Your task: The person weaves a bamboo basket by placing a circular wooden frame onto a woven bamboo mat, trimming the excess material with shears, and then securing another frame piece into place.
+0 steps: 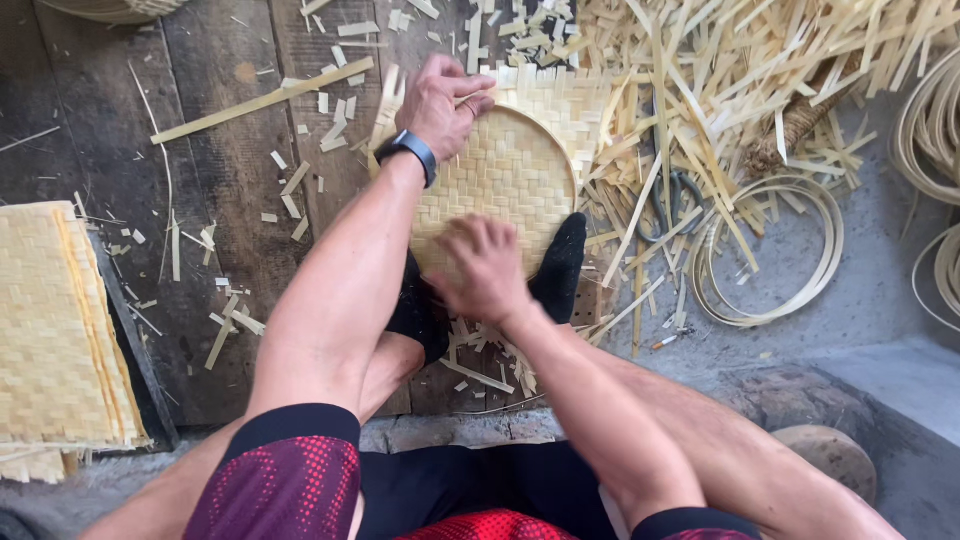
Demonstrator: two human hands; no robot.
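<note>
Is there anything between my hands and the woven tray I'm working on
Nothing visible. The left hand rests on the far rim of the woven tray, and the right hand presses on its near edge. Two feet in black socks also hold that near edge, either side of the right hand.

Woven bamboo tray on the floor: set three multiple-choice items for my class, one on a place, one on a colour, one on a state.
1. Where is the left hand?
A. on the far rim of the woven tray
B. on the stacked mats
C. in the air

2. What colour are the socks?
A. white
B. black
C. red

3. How is the tray held?
A. hanging
B. leaning on a wall
C. flat, pinned by both feet

Answers: A, its fingers press the far rim; B, both feet are dark; C, the feet and right hand rest on its near edge.
</note>
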